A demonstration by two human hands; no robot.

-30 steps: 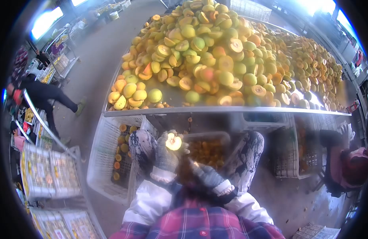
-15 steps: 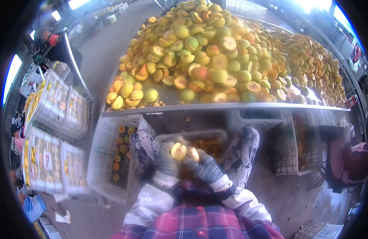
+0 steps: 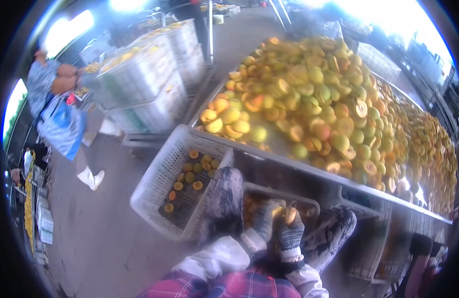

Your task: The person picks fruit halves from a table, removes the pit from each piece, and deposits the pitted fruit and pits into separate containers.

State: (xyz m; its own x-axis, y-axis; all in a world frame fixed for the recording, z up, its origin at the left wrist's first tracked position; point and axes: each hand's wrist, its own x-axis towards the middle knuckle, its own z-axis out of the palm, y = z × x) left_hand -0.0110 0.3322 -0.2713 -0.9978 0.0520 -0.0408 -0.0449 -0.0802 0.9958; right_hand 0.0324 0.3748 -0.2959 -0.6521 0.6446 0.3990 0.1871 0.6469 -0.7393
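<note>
Two gloved hands, left and right, grip one peach half over the crate, apparently mid-pitting; a drop there looks due.

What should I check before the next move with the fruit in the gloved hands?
1. Hold on the fruit: the left hand and right hand meet around a peach piece; which hand bears it, cannot tell.
2. Gloves on both hands: ok.
3. Small crate directly below the hands, between the knees: ok.
4. Room in the white basket to the left, holding only a few peach halves: ok.
5. Supply on the metal table, heaped with peaches: ok.
6. Pit in the held piece in or out: cannot tell, blurred.
</note>
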